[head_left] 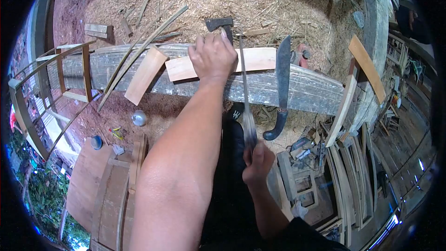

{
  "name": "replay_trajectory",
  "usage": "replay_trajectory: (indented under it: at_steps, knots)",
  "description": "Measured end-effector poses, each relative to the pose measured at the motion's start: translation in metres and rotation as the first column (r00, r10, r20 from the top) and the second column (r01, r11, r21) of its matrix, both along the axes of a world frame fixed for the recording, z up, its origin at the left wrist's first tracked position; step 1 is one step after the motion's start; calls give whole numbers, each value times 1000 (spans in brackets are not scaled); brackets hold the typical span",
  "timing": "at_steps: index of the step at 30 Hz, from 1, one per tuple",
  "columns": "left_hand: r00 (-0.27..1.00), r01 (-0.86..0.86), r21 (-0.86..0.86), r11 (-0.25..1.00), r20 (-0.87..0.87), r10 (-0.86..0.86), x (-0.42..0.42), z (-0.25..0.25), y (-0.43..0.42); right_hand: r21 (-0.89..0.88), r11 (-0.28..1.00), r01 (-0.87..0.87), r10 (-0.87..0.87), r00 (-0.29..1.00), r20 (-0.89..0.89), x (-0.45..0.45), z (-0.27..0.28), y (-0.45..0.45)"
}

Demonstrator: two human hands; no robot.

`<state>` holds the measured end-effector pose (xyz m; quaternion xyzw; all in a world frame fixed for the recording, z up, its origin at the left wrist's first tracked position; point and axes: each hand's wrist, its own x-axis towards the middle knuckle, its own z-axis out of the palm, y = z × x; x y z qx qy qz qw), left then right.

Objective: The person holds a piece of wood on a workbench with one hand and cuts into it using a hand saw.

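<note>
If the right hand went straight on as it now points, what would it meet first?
Beyond the long thin metal blade it holds, the right hand would probably first meet the near edge of the long grey weathered wooden beam; depth is unclear, so it might pass above.

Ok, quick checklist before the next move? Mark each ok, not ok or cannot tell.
1. Left hand grip: ok, closed on the dark metal hatchet just below its head.
2. Right hand grip: ok, fingers closed around the lower end of the long thin grey tool.
3. Tool clear of left hand: cannot tell; close beside it in this view, depth unclear.
4. Pale flat wooden board secured: cannot tell; lies on the grey weathered plank, no clamp visible.
5. Dark-bladed machete with black handle stowed: not ok, lies across the plank, handle overhanging the near edge.
</note>
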<state>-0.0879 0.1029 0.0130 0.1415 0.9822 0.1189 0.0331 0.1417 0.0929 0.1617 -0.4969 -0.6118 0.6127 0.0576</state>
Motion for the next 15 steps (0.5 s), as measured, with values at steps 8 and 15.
replay_trajectory:
  at_steps: [8, 15]
  knots:
    - [1000, -5, 29, 1000, -28, 6, 1, -1, -1, -6, 993, -115, 115, 982, 148, -55, -25, 39]
    - [997, -5, -26, 1000, 81, 7, 2, 6, -1, -164, 982, 91, -66, 987, 149, 2, 16, 14]
